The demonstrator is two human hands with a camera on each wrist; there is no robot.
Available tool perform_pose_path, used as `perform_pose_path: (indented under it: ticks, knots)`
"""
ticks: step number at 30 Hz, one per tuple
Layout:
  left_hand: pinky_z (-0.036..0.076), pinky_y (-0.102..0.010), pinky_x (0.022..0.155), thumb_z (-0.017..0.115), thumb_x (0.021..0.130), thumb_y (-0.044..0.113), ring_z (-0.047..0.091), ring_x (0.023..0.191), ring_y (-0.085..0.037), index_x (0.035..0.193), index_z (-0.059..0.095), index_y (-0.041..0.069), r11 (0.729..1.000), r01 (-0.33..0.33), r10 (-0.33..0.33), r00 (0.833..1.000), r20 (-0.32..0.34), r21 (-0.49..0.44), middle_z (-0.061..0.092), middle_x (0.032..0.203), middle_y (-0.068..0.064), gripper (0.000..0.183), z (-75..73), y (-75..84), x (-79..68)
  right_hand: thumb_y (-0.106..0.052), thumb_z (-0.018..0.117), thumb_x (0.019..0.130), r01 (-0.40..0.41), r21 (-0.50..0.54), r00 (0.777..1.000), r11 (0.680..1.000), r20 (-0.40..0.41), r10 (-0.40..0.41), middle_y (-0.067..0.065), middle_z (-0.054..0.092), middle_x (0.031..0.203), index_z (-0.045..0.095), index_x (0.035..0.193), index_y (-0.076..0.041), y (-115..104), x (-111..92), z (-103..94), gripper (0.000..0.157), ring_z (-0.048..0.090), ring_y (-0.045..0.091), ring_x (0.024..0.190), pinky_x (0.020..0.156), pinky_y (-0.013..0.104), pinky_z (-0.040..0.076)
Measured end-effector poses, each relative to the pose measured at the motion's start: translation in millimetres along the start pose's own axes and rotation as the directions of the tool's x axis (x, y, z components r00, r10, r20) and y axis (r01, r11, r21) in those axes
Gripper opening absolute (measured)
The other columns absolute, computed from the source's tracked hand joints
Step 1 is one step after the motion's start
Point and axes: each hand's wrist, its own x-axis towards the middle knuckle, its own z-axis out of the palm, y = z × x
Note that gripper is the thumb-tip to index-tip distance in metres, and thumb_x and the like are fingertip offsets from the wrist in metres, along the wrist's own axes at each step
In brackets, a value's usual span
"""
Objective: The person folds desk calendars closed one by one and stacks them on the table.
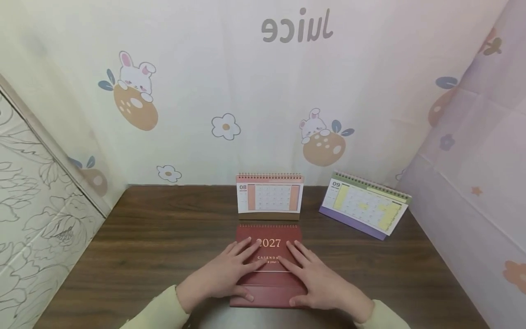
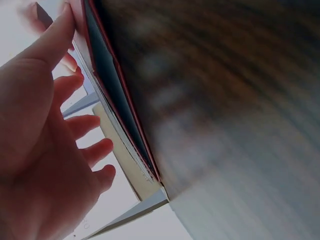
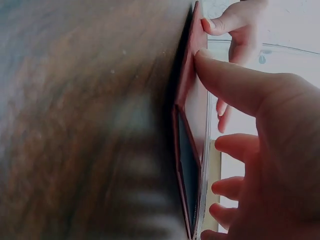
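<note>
A dark red desk calendar (image 1: 269,278), marked 2027 in gold, lies nearly flat at the front middle of the table, its spiral binding on the far side. My left hand (image 1: 228,272) rests on its left part with fingers spread. On the right part lies my right hand (image 1: 320,279), fingers likewise spread. Both thumbs touch the near strip of the calendar. In the left wrist view the folded cover (image 2: 120,82) shows a narrow gap between its layers. The same gap appears along the cover edge (image 3: 187,150) in the right wrist view.
Directly behind the red calendar stands a pink desk calendar (image 1: 269,196) showing 08. A green and purple calendar (image 1: 363,205) showing 09 stands angled at the back right. The dark wooden table (image 1: 164,228) meets a printed curtain (image 1: 185,91) behind and at the sides.
</note>
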Motion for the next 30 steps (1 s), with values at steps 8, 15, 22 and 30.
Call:
perform_pose_path:
  ticks: [8,15,22,30]
  knots:
    - [0.03,-0.057,0.11,0.052,0.084,0.073,0.021,0.147,-0.038,0.153,0.04,0.031,0.999,0.011,-0.013,0.998,0.054,0.043,0.02,0.164,-0.011,0.082,-0.4,5.1,2.2,-0.058,0.072,0.082,0.011,0.027,0.999,1.0,0.041,-0.012,0.02,0.01,0.164,0.037,0.155,-0.017,1.5,2.8,3.7,0.091,0.006,0.042,0.149,0.11,0.064,0.024]
    - [0.03,-0.06,0.109,0.053,0.085,0.071,0.016,0.149,-0.036,0.154,0.037,0.033,0.999,0.049,-0.047,0.993,0.106,-0.011,0.015,0.165,-0.009,0.081,0.1,5.7,3.1,-0.056,0.072,0.083,-0.011,0.036,0.997,0.999,0.083,0.008,0.02,0.008,0.164,0.035,0.156,-0.017,0.6,4.4,3.2,0.09,0.004,0.041,0.149,0.109,0.067,0.023]
    - [0.028,-0.06,0.111,0.051,0.085,0.073,0.018,0.149,-0.035,0.154,0.038,0.034,0.999,0.046,-0.046,0.995,0.091,0.001,0.018,0.165,-0.007,0.08,-0.3,6.0,4.2,-0.055,0.074,0.082,-0.036,0.029,0.996,0.999,0.086,0.033,0.018,0.01,0.164,0.038,0.155,-0.018,-1.8,5.7,1.6,0.09,0.005,0.04,0.149,0.111,0.065,0.022]
    - [0.035,-0.048,0.11,0.068,0.088,0.056,0.039,0.138,-0.031,0.144,0.055,0.026,0.999,0.019,-0.018,1.0,0.012,-0.043,0.04,0.155,-0.008,0.064,-13.1,2.8,5.9,-0.037,0.076,0.087,-0.035,-0.031,0.997,0.999,-0.066,0.033,0.013,0.041,0.154,0.059,0.139,-0.015,-0.5,6.6,-3.5,0.059,0.035,0.035,0.141,0.105,0.053,0.04]
